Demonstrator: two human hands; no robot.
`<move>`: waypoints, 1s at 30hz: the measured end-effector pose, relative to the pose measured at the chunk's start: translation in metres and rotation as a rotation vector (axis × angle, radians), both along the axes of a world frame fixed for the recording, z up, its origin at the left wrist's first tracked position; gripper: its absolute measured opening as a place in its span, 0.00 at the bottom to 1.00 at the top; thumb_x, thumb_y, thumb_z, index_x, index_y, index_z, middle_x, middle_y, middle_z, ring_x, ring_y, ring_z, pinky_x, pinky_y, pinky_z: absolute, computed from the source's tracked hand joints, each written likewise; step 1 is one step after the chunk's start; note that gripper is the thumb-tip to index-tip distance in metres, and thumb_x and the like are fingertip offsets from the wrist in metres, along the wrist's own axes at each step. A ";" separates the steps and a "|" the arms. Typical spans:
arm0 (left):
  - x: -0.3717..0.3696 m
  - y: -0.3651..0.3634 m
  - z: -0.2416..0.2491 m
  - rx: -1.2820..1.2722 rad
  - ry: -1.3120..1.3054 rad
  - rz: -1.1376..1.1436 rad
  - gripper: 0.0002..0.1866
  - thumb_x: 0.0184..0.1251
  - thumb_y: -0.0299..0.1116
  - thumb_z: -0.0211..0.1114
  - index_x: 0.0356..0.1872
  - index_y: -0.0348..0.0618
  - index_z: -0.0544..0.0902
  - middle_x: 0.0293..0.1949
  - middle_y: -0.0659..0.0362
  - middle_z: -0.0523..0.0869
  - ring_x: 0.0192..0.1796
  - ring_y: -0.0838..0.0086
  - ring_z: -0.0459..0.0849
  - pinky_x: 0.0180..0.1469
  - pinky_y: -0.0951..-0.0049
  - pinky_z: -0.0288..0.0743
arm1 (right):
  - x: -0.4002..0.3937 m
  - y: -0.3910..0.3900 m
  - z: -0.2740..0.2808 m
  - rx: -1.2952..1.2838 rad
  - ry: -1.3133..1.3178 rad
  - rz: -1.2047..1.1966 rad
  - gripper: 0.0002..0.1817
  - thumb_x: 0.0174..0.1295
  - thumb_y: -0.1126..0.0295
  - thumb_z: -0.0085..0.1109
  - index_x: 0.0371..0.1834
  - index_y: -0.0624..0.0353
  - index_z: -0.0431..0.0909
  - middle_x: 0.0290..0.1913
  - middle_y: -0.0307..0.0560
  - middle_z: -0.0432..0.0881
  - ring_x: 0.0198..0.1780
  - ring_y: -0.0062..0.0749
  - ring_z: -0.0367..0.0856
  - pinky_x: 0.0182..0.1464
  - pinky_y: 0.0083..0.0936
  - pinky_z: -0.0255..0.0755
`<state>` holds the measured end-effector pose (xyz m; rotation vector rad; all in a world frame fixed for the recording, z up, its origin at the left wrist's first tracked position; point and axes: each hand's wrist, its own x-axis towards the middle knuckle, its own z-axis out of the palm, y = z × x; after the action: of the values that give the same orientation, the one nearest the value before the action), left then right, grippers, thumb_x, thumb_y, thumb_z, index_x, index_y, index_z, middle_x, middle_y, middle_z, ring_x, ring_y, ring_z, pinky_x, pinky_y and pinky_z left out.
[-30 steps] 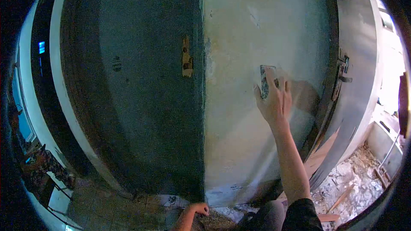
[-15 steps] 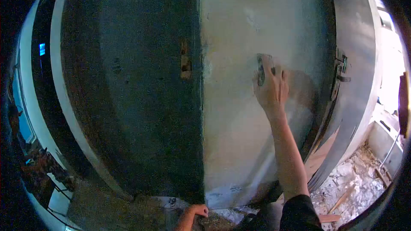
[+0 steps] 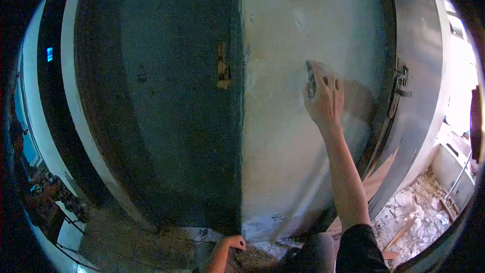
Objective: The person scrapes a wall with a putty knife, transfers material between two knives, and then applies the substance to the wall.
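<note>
My right hand (image 3: pixel 326 96) is raised against the pale wall panel (image 3: pixel 278 141), its fingers wrapped round a flat, dark-edged block (image 3: pixel 311 78) that lies on the surface. The block looks like a scraper or sanding pad; its exact kind cannot be made out. Low in the view, my left hand (image 3: pixel 237 243) is curled closed near the foot of the wall, and whether anything is inside it is hidden. A vertical corner edge divides the pale panel from a dark surface (image 3: pixel 177 121) on the left.
A door with a metal latch (image 3: pixel 401 83) stands at the right. Beyond it, whitish debris (image 3: pixel 409 222) covers the floor. The dark surface has a rough cut-out (image 3: pixel 223 68). Dark clutter (image 3: pixel 50 197) sits at the lower left, and my knee (image 3: pixel 321 253) shows below.
The view has shifted slightly, so the corner edge sits further right. My right hand and the block remain on the panel, a little more tilted. My left hand is still curled.
</note>
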<state>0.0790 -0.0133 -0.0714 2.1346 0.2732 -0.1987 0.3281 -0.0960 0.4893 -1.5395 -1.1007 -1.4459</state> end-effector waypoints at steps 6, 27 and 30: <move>0.007 0.005 -0.004 0.045 0.114 -0.046 0.12 0.50 0.42 0.69 0.26 0.43 0.85 0.22 0.62 0.84 0.25 0.77 0.79 0.30 0.72 0.72 | 0.004 0.008 0.026 0.033 -0.033 0.014 0.29 0.51 0.64 0.60 0.60 0.46 0.69 0.53 0.50 0.72 0.52 0.45 0.69 0.54 0.38 0.65; 0.006 0.005 -0.005 0.117 0.014 -0.130 0.14 0.49 0.44 0.68 0.29 0.44 0.86 0.27 0.59 0.86 0.28 0.75 0.82 0.33 0.72 0.75 | 0.011 0.004 0.029 0.013 -0.061 -0.003 0.25 0.54 0.63 0.58 0.58 0.46 0.70 0.51 0.49 0.74 0.52 0.47 0.71 0.54 0.38 0.65; 0.004 0.010 -0.023 0.073 -0.055 -0.119 0.13 0.49 0.43 0.68 0.29 0.43 0.86 0.27 0.58 0.86 0.28 0.74 0.82 0.34 0.71 0.75 | 0.014 -0.004 0.025 -0.042 -0.023 -0.026 0.25 0.54 0.63 0.58 0.58 0.45 0.70 0.50 0.49 0.74 0.52 0.47 0.71 0.53 0.38 0.65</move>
<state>0.0832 -0.0036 -0.0944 2.2265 0.1234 -0.2013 0.3422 -0.0996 0.5145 -1.5754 -1.1352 -1.4694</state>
